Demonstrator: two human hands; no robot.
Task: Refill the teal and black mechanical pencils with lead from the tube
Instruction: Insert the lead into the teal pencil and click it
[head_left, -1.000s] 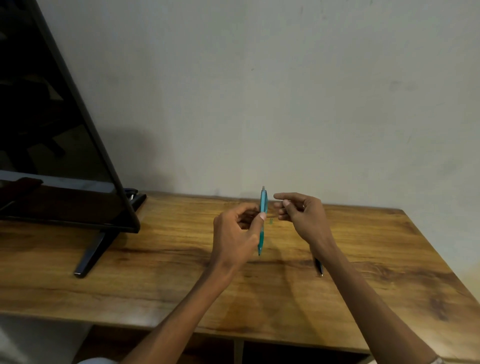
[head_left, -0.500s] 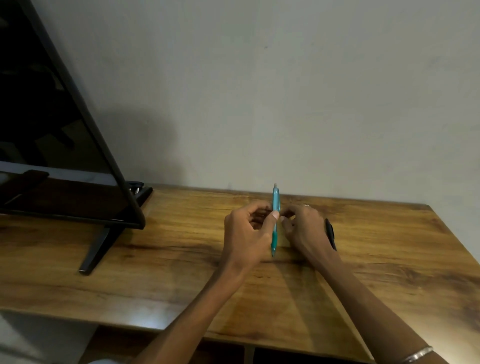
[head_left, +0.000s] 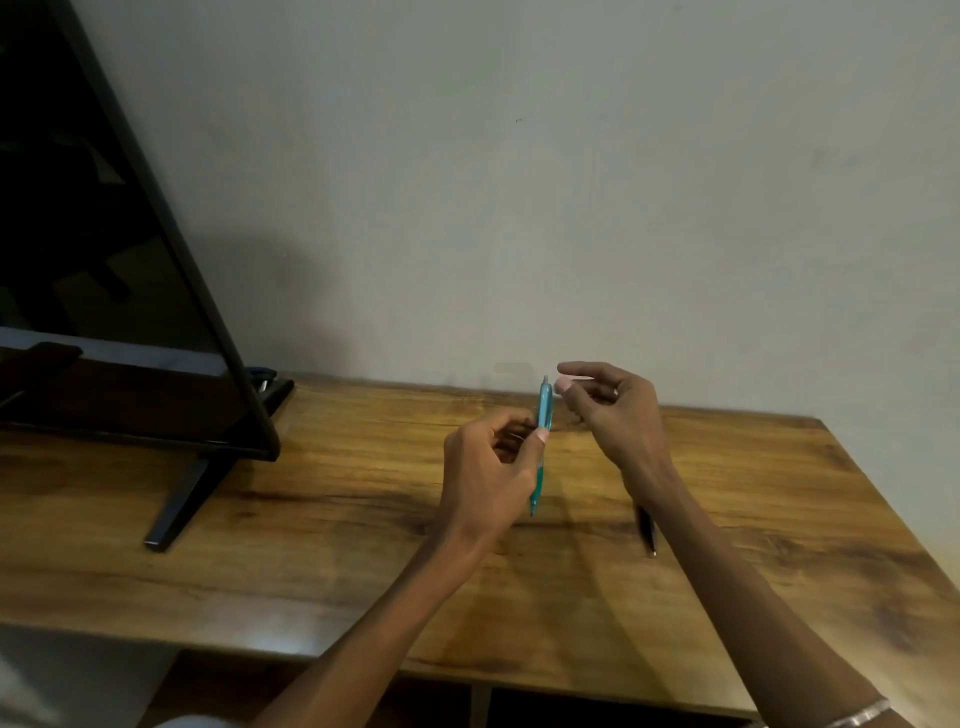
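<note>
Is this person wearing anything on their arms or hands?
Both forearms are bare, with no sleeves or gloves. The right hand wears a thin ring on one finger, and a slim silver bangle circles the right wrist. The left hand wears nothing visible.

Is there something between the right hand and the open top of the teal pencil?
Nothing visible. The right hand pinches beside the top of the teal pencil, which the left hand holds upright. Whether it holds a lead is too small to tell.

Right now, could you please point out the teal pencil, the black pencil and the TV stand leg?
teal pencil (head_left: 544, 410): head view, upper barrel.
black pencil (head_left: 647, 531): head view, barrel below the forearm.
TV stand leg (head_left: 179, 501): head view, middle of the leg.
</note>
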